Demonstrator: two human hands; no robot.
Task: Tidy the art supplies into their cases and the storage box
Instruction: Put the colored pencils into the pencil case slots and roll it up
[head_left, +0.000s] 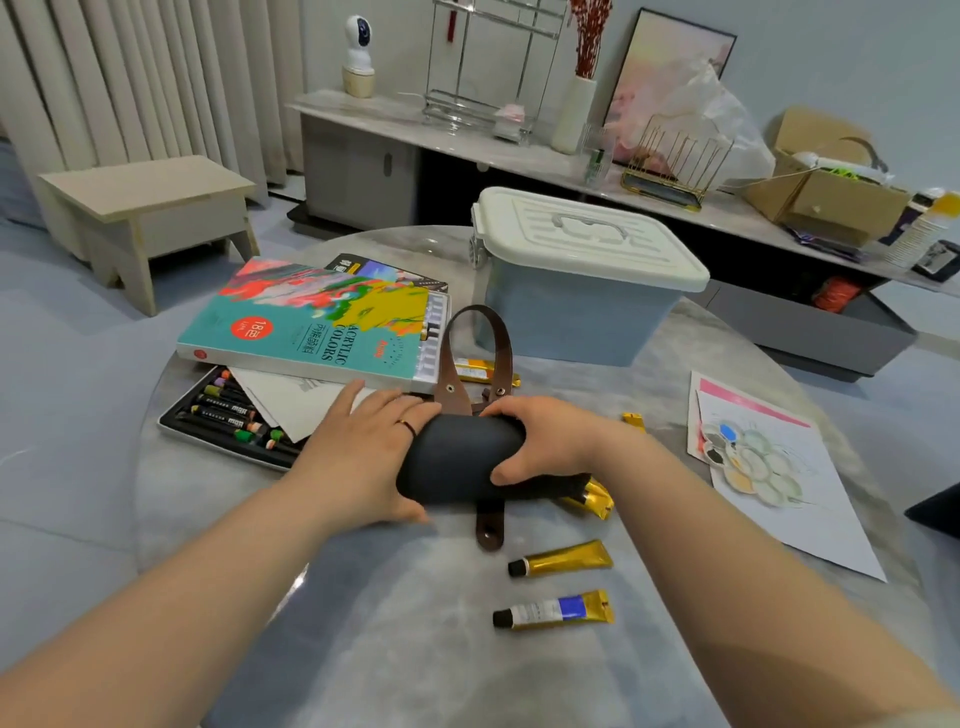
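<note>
A rolled black brush case (457, 462) with a brown leather strap (475, 358) lies in the middle of the round table. My left hand (363, 452) grips its left end and my right hand (540, 441) curls over its right end. Gold paint tubes lie around it: one (563, 558) and a blue-labelled one (556, 610) in front, another (589, 499) partly under the roll, one (480, 370) behind the strap. The acrylic colours box (317, 322) sits at the left over an open tray of oil pastels (228, 410). The blue storage box (582, 280) stands behind, lid shut.
A sheet of paper with a paint palette (748, 457) on it lies at the table's right. A wooden stool (145, 208) stands on the floor at the left. A long sideboard (519, 156) with a vase, racks and a cardboard box runs along the back wall.
</note>
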